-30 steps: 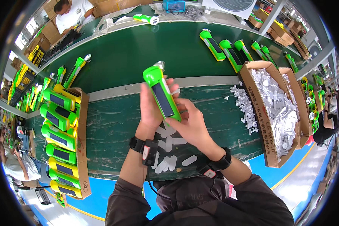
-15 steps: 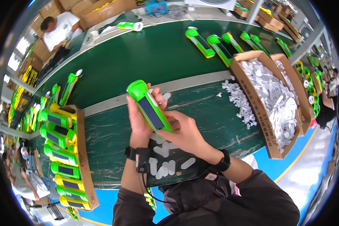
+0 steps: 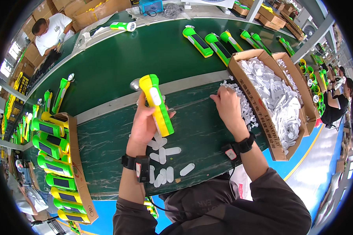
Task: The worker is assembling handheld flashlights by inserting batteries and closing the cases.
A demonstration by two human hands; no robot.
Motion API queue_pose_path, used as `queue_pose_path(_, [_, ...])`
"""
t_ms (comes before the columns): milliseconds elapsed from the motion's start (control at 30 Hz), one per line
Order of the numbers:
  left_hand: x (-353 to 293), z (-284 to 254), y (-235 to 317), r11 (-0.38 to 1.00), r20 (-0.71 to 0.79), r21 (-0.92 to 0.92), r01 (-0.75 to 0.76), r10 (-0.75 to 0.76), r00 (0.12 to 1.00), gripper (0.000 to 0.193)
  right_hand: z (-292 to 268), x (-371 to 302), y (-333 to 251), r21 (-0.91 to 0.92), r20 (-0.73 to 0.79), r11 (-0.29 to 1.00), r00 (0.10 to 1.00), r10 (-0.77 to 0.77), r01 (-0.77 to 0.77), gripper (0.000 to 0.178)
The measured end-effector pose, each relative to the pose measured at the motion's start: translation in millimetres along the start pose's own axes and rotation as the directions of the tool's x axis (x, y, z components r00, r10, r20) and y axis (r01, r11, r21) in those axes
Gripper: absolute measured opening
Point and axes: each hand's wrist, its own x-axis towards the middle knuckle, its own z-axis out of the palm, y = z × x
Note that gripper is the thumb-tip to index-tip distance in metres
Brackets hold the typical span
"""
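Nearest me, white oval pieces are lying scattered on the green table, just under my left wrist. My left hand is wrapping its fingers around a yellow-and-green torch, holding it tilted above the table with the head end pointing away from me. My right hand is resting palm down at the edge of a white heap beside the open box; its fingertips are curling down into the pieces, but I cannot tell whether they are pinching one. To my left, a cardboard tray is holding rows of green and yellow torches. Farther off, more torches are lying on the belt, and a person in a white shirt is working at the far left.
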Motion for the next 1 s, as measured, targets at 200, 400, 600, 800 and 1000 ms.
queue_pose_path(200, [-3.4, 11.9, -2.2, 0.926, -0.075, 0.369, -0.081, 0.116, 0.990, 0.078, 9.9, 5.8, -5.2, 0.338, -0.040, 0.929, 0.988, -0.147, 0.152, 0.012])
queue_pose_path(400, [-2.4, -4.2, -3.6, 0.826, -0.102, 0.555, -0.096, 0.182, 0.978, 0.063, -14.4, 22.5, -91.4, 0.931, 0.300, 0.246, 0.950, -0.090, -0.270, 0.012])
queue_pose_path(600, [3.4, -1.6, -11.1, 0.842, -0.089, 0.477, -0.252, 0.332, 0.939, 0.061, 5.4, 27.7, -138.5, 0.933, 0.264, 0.282, 0.957, -0.122, -0.222, 0.014])
queue_pose_path(800, [5.1, -3.3, -12.9, 0.703, -0.023, 0.640, -0.309, 0.420, 0.907, 0.063, 22.6, 22.1, -145.9, 0.949, 0.181, 0.287, 0.972, -0.148, -0.133, 0.015])
queue_pose_path(1000, [1.7, -0.7, -15.0, 0.571, 0.050, 0.747, -0.339, 0.461, 0.886, 0.064, 13.2, 18.0, -159.6, 0.919, 0.278, 0.301, 0.960, -0.031, -0.256, 0.032])
